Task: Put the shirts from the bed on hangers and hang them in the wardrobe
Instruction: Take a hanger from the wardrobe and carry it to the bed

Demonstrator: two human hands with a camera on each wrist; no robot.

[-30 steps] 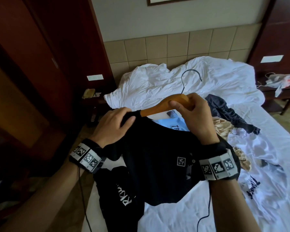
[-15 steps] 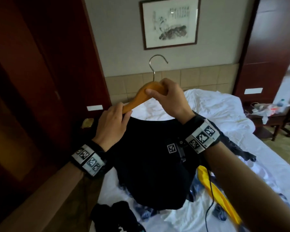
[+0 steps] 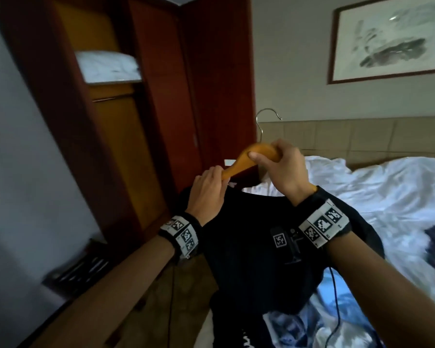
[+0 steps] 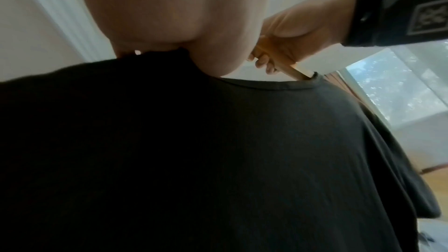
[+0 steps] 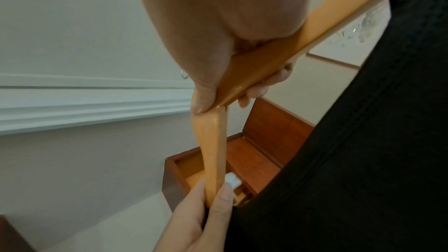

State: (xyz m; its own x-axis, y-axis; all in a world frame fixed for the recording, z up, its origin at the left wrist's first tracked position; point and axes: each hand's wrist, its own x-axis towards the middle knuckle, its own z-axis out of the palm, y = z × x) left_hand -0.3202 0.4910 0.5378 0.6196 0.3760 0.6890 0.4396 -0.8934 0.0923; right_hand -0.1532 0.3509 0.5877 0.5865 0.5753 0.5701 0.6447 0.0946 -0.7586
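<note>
Right hand (image 3: 285, 172) grips the wooden hanger (image 3: 251, 156) at its centre while left hand (image 3: 207, 190) pinches its lower arm, black shirt (image 3: 256, 247) draped below, between open wardrobe (image 3: 126, 136) and bed (image 3: 387, 192).

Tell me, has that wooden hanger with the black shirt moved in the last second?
Yes. The wooden hanger has risen off the white bedding: its hook, earlier low over the sheets, now stands against the headboard, with the wardrobe in view at left.

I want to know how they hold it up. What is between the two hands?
A bare stretch of the wooden hanger runs between the left hand and right hand, seen in the head and right wrist views.
</note>
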